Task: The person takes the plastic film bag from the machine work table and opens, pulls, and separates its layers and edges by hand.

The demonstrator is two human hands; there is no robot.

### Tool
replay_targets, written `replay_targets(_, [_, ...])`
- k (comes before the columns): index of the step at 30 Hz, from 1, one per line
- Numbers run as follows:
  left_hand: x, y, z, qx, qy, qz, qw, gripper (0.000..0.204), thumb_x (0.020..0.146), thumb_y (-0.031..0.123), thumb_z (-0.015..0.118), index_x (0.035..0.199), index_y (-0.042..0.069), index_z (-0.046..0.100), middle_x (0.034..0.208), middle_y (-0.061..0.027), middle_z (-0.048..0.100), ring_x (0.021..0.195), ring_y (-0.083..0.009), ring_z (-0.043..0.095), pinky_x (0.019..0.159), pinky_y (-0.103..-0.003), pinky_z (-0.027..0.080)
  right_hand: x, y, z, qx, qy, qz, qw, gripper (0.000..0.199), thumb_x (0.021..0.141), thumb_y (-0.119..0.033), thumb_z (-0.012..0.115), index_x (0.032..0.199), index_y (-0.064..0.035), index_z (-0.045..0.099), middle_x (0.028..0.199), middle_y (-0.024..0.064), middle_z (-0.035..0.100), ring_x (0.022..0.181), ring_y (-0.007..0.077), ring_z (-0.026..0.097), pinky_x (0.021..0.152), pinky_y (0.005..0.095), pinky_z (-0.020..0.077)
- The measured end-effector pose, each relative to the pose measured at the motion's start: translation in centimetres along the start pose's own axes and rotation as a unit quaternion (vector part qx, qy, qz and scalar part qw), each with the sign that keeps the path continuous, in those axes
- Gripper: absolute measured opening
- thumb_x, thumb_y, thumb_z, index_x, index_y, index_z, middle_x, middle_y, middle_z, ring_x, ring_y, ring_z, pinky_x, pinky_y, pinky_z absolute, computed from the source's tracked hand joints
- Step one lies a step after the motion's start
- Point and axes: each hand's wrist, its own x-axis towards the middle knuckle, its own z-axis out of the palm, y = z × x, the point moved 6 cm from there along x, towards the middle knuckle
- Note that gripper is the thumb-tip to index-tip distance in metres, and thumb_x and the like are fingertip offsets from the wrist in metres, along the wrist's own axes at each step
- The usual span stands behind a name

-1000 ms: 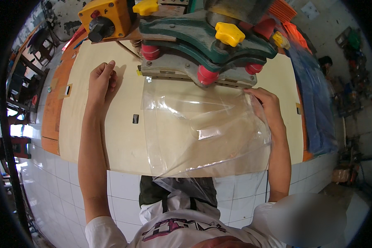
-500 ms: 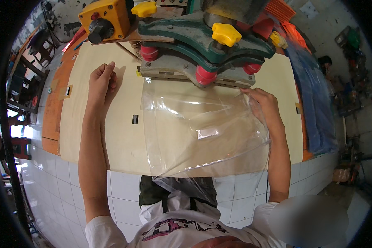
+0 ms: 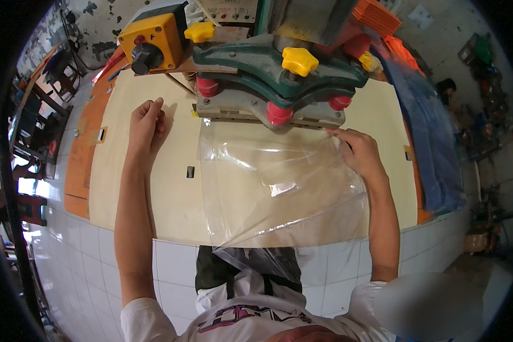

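Note:
A large clear plastic sheet (image 3: 279, 188) lies on the pale wooden worktable (image 3: 148, 194), its near edge hanging over the table's front. My right hand (image 3: 359, 153) pinches the sheet's far right corner, just below the green machine head (image 3: 279, 80). The sheet's far edge reaches under that head, which carries red and yellow knobs. My left hand (image 3: 147, 122) rests on the table to the left of the sheet, fingers loosely curled, holding nothing, near the machine's left side.
A yellow control box (image 3: 154, 43) with a black dial stands at the back left. Blue plastic sheets (image 3: 433, 142) drape over the table's right end. Orange boards edge the table at left and right. White tiles face the table's front. A person stands far right.
The view has shifted slightly, so the machine head sits lower in the picture. Both hands stay almost where they were, and the sheet looks barely moved.

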Motion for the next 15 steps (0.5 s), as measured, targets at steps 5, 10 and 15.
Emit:
replay_targets(5, [0.5, -0.5, 0.0, -0.015, 0.000, -0.003, 1.000, 0.032, 0.095, 0.025, 0.061, 0.069, 0.011, 0.049, 0.058, 0.0012, 0.048, 0.046, -0.0059, 0.040, 0.042, -0.021, 0.031, -0.2, -0.1, -0.6, 0.003, 0.001, 0.003, 1.000, 0.042, 0.079, -0.003, 0.055, 0.114, -0.0195, 0.071, 0.080, 0.0125, 0.066, 0.072, 0.0299, 0.064, 0.067, 0.0391, 0.0505])
replay_targets(10, [0.5, -0.5, -0.5, -0.034, 0.001, 0.008, 0.999, 0.032, 0.095, 0.026, 0.062, 0.070, 0.010, 0.049, 0.058, 0.0009, 0.048, 0.047, -0.0059, 0.040, 0.042, -0.021, 0.031, -0.2, -0.5, -0.7, 0.034, 0.009, 0.010, 0.999, 0.041, 0.079, -0.002, 0.055, 0.113, -0.0189, 0.072, 0.079, 0.0122, 0.066, 0.068, 0.0286, 0.063, 0.065, 0.0365, 0.0495])
replay_targets(15, [0.1, -0.2, -0.1, -0.024, 0.003, 0.004, 1.000, 0.033, 0.095, 0.026, 0.062, 0.069, 0.011, 0.049, 0.058, 0.0012, 0.048, 0.047, -0.0055, 0.041, 0.042, -0.021, 0.031, -0.6, 1.6, -0.8, 0.101, 0.037, 0.034, 0.994, 0.025, 0.079, 0.000, 0.058, 0.097, -0.0066, 0.073, 0.077, 0.0125, 0.066, 0.063, 0.0220, 0.061, 0.061, 0.0320, 0.0479])
